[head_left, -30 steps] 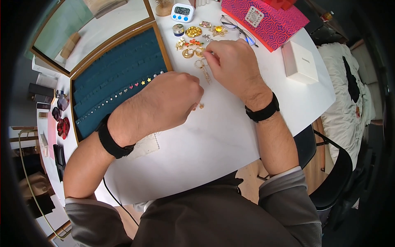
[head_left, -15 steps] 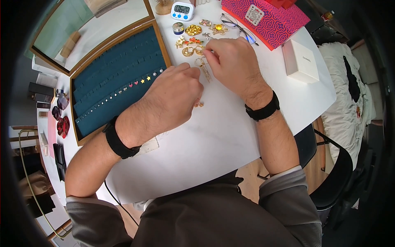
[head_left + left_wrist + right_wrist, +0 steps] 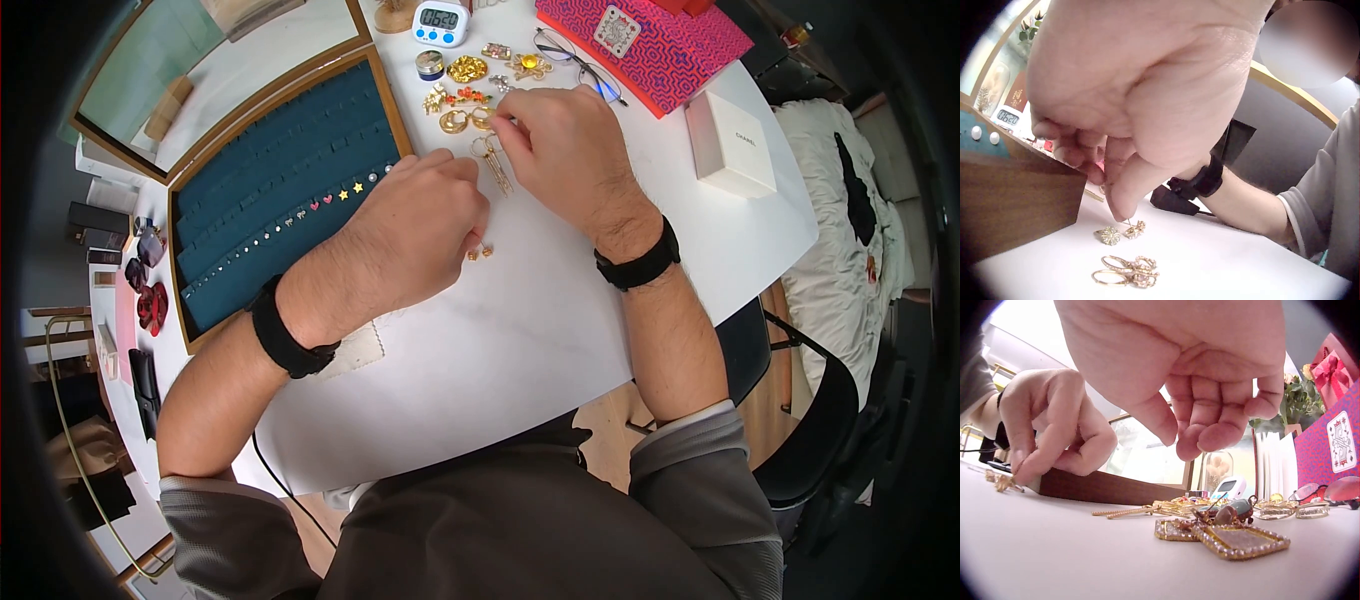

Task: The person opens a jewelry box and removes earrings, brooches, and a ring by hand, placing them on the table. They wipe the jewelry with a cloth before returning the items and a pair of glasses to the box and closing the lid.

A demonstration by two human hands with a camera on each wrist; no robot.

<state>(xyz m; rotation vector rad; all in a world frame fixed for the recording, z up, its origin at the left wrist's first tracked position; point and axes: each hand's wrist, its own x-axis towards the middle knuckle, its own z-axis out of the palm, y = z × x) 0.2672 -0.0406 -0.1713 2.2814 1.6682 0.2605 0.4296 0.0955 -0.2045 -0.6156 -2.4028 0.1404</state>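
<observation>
In the head view, the left hand [image 3: 415, 235] lay curled at the centre of the frame on the white table [image 3: 560, 330], its fingertips down at a small pair of gold stud earrings [image 3: 480, 252] just right of it. The right hand [image 3: 565, 150] sat above and to the right, fingers bent over the lower edge of a cluster of gold brooches and hoops [image 3: 465, 100] near the top centre. Long gold drop earrings [image 3: 493, 163] lay between the two hands. To the left stood a teal velvet tray [image 3: 290, 190] with a row of tiny studs [image 3: 320, 205]. A timer [image 3: 441, 22], glasses [image 3: 575, 65], a pink patterned box [image 3: 650, 40] and a white box [image 3: 730, 140] ran along the top and upper right.

In the left wrist view, the left hand [image 3: 1147, 106] filled the upper frame, thumb and forefinger pinching the thin post of one gold stud earring [image 3: 1135, 229] resting on the table at lower centre; its twin [image 3: 1109, 235] lay just left of it. Gold hoop earrings [image 3: 1127, 271] lay below them.

In the right wrist view, the right hand [image 3: 1204, 375] hung at the top with fingers curled above the table; whether they held anything could not be told. Below it at lower centre lay a square jewelled brooch [image 3: 1235, 540]. The left hand [image 3: 1054, 425] pinched down at middle left.
</observation>
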